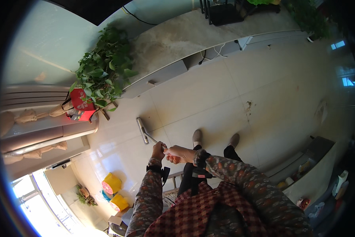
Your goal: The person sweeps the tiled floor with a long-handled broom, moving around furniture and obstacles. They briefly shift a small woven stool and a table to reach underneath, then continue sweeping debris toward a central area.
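Observation:
Both hands grip the pole of a flat mop (142,130), whose narrow grey head rests on the pale tiled floor (195,97) ahead and to the left. My left hand (158,150) is wrapped around the pole (152,139). Close beside it, my right hand (177,154) is closed around the pole's upper part. The fingers hide much of the pole there. A small scatter of dark and brown debris (248,107) lies on the tiles to the right, away from the mop head. My two shoes stand between the mop and the debris.
A long low cabinet (171,44) with a stone-look top runs along the wall ahead, a leafy plant (102,65) at its left end. Red bags (82,103) sit beside the plant. Yellow stools (112,182) stand lower left; a low table (314,177) is at right.

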`<state>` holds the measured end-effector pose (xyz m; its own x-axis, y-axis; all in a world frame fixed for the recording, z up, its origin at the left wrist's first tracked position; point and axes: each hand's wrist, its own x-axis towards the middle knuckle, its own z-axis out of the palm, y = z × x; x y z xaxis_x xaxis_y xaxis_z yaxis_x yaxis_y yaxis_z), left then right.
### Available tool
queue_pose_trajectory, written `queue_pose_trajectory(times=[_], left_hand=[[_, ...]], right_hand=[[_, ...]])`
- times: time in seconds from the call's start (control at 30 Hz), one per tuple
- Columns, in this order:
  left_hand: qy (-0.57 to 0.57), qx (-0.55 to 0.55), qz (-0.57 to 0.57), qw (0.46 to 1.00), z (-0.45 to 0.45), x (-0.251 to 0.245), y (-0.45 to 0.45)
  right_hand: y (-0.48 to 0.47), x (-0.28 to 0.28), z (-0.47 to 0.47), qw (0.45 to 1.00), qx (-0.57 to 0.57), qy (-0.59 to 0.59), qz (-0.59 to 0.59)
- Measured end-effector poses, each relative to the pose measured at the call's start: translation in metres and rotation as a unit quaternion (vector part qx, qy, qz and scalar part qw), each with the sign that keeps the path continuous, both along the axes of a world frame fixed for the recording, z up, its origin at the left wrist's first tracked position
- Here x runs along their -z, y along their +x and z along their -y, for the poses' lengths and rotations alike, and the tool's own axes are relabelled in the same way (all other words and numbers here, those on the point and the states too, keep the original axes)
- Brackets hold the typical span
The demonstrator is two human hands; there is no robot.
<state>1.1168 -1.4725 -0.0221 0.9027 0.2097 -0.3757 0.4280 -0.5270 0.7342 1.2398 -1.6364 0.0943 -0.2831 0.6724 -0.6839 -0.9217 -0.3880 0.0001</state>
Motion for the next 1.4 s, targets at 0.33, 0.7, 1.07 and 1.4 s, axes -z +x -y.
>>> queue_pose_trajectory(times=[0.33,0.7,1.07,1.4], left_hand=[[-0.355,-0.203,-0.120,0.905,0.033,0.033,0.081],[-0.403,-0.104,-0.399,0.817,0.248,0.009,0.205],[-0.423,0.039,-0.416,0.804,0.435,-0.054,0.203],[-0.453,-0.049,-0.345,0.821,0.403,-0.076,0.170]], right_hand=[[0.025,0.014,0.045,0.984,0.166,-0.032,0.054],[0.040,-0.048,0.240,0.908,0.406,-0.105,-0.012],[0.002,-0.116,0.372,0.827,0.529,-0.190,0.008],[-0.007,-0.138,0.392,0.891,0.416,-0.176,0.045]])
